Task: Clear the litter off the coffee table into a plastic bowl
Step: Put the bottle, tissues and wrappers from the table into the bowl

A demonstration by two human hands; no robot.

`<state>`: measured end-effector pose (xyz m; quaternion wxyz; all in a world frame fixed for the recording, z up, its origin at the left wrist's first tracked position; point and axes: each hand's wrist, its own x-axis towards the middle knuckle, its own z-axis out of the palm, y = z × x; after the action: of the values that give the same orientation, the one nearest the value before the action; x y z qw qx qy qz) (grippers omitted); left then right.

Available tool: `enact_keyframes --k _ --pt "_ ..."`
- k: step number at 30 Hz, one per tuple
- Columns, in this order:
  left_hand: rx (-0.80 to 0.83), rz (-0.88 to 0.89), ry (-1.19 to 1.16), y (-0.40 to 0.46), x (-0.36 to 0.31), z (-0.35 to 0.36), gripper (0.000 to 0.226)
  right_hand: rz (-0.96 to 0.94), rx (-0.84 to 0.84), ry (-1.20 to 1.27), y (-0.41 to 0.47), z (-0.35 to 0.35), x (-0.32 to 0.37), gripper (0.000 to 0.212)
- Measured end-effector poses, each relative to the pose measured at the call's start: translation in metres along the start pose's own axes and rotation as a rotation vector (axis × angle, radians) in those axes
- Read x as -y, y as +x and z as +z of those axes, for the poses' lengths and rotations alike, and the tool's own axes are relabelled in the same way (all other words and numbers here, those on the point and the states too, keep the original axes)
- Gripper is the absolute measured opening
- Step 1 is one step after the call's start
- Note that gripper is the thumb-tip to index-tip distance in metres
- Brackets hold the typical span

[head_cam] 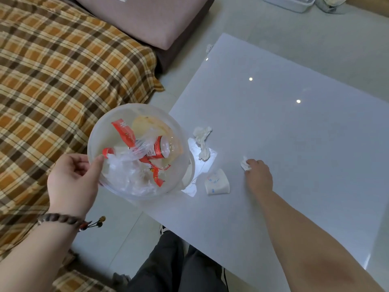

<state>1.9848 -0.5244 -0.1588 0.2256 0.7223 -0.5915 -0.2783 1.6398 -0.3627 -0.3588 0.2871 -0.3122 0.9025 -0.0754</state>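
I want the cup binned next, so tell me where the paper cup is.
The paper cup lies tipped over on the coffee table, between the plastic bowl in the left hand and the right hand.

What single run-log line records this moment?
left hand: holds bowl | right hand: pinching tissue scrap | table: crumpled tissue, paper cup

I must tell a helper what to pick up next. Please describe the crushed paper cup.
Look at the white coffee table, near its edge closest to the plastic bowl. The crushed paper cup lies on its side there; unlike the crumpled tissues nearby, it is smooth with blue print.
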Motion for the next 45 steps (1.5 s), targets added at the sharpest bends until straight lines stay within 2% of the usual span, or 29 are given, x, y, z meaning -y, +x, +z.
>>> enact_keyframes --k 3,8,10,12,15,18,21,24,27,29,32,36,40,43,45 --pt "0.008 0.025 0.014 -0.003 -0.005 0.003 0.033 -0.030 -0.055 0.192 -0.013 -0.020 0.025 0.026" --pt "0.049 0.019 -0.030 -0.014 -0.021 0.005 0.026 -0.353 -0.233 0.658 -0.072 -0.078 0.123 0.032" --pt "0.062 0.014 -0.057 -0.019 -0.028 0.005 0.024 -0.496 -0.223 0.783 -0.102 -0.096 0.164 0.033" --pt "0.068 0.014 -0.080 -0.023 -0.033 0.004 0.025 -0.602 -0.191 0.805 -0.128 -0.105 0.198 0.033" --pt "0.087 0.019 -0.089 -0.029 -0.038 -0.001 0.027 -0.683 -0.056 0.741 -0.154 -0.105 0.232 0.036" --pt "0.102 0.010 -0.092 -0.032 -0.040 -0.006 0.031 -0.715 0.138 0.590 -0.160 -0.098 0.241 0.056" --pt "0.105 -0.026 -0.084 -0.031 -0.039 -0.012 0.030 -0.699 0.102 0.629 -0.154 -0.098 0.225 0.058" --pt "0.071 -0.053 -0.048 -0.026 -0.034 -0.018 0.027 -0.556 -0.034 0.676 -0.133 -0.093 0.181 0.050" --pt "0.014 -0.085 0.013 -0.019 -0.028 -0.024 0.024 -0.335 -0.091 0.445 -0.100 -0.068 0.122 0.055" --pt "-0.010 -0.111 0.044 -0.015 -0.023 -0.027 0.027 -0.218 0.037 0.216 -0.082 -0.044 0.090 0.069" --pt "-0.019 -0.129 0.085 -0.012 -0.013 -0.030 0.028 -0.230 0.253 -0.070 -0.068 -0.006 0.067 0.085" --pt "-0.011 -0.131 0.118 -0.009 0.000 -0.036 0.031 -0.331 0.277 -0.312 -0.059 0.032 0.058 0.072" --pt "-0.008 -0.123 0.141 -0.008 0.012 -0.040 0.028 -0.325 0.221 -0.325 -0.055 0.048 0.054 0.060" --pt "-0.004 -0.116 0.138 -0.007 0.016 -0.042 0.024 -0.302 0.165 -0.218 -0.056 0.045 0.062 0.055" --pt "0.011 -0.113 0.127 -0.007 0.017 -0.043 0.022 -0.269 0.130 -0.092 -0.060 0.033 0.076 0.061"
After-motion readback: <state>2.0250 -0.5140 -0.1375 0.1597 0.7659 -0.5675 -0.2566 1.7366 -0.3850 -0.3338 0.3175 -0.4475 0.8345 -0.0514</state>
